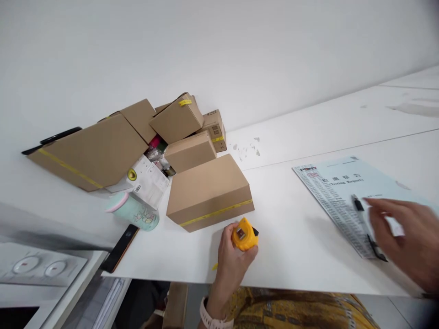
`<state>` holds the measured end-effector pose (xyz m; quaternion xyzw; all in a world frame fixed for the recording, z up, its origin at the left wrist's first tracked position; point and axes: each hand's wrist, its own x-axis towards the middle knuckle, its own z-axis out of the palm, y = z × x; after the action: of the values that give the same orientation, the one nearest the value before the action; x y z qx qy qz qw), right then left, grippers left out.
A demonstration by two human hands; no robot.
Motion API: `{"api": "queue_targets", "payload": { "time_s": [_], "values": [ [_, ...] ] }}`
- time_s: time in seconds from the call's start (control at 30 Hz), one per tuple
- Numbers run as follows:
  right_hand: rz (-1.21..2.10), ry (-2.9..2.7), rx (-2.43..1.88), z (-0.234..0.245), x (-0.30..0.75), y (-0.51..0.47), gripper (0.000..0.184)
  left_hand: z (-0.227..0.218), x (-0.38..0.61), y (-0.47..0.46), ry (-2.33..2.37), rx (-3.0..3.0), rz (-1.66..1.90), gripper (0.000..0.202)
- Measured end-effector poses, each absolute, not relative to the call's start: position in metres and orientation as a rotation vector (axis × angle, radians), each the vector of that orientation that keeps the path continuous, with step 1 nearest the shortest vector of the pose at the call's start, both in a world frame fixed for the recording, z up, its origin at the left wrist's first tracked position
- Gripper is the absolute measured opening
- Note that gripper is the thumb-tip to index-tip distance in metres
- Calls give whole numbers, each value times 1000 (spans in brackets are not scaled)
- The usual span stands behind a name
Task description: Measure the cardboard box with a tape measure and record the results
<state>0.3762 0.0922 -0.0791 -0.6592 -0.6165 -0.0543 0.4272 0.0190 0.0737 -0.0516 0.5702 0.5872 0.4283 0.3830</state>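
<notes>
A yellow tape measure [243,238] is gripped in my left hand [230,258], which rests near the table's front edge, just in front of a closed cardboard box [209,194]. A strip of yellow tape runs along that box's near side. On the right, my right hand [408,237] hovers over a light blue booklet [336,183] marked "Testing Report". Its fingers are slightly blurred and apart, close beside a pen [360,208] that lies across the booklet. I see nothing held between them.
Behind stand more cardboard boxes [180,119], with a large one [92,151] leaning at the left wall. A mint tumbler [133,212] lies beside a white carton [151,183]. A dark phone [120,249] sits at the table's left edge, above a white appliance with knobs [41,265].
</notes>
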Motion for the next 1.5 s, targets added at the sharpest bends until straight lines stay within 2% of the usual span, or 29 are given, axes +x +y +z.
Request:
{"api": "queue_targets", "payload": {
  "time_s": [0.07, 0.13, 0.2, 0.27, 0.53, 0.73, 0.87, 0.97, 1.23, 1.5],
  "values": [
    [425, -1536, -1572, -52, 332, 82, 33, -43, 24, 68, 1287, 1369, 1073, 64],
    [992, -1510, -1429, -31, 292, 76, 47, -32, 28, 63, 1111, 1315, 1033, 73],
    [1324, -1403, -1291, -16, 261, 74, 60, -21, 29, 59, 1002, 1286, 994, 73],
    [1476, -1343, -1208, -6, 243, 72, 65, -12, 28, 57, 941, 1278, 971, 69],
    [1576, -1383, -1059, 32, 230, 82, 47, 22, -19, 55, 966, 1306, 1093, 67],
    [1498, -1227, -941, 77, 230, 179, 40, 84, -131, 92, 1160, 1309, 1388, 51],
    [1479, -1181, -991, 73, 209, 239, 33, 108, -187, 124, 1275, 1213, 1380, 39],
    [1446, -1185, -1014, 56, 191, 263, 34, 105, -204, 144, 1322, 1114, 1292, 34],
    [1323, -1228, -1093, 25, 176, 276, 43, 88, -223, 175, 1305, 944, 1194, 36],
    [1325, -1205, -1157, 21, 163, 270, 37, 83, -229, 187, 1291, 835, 1186, 38]
  ]
}}
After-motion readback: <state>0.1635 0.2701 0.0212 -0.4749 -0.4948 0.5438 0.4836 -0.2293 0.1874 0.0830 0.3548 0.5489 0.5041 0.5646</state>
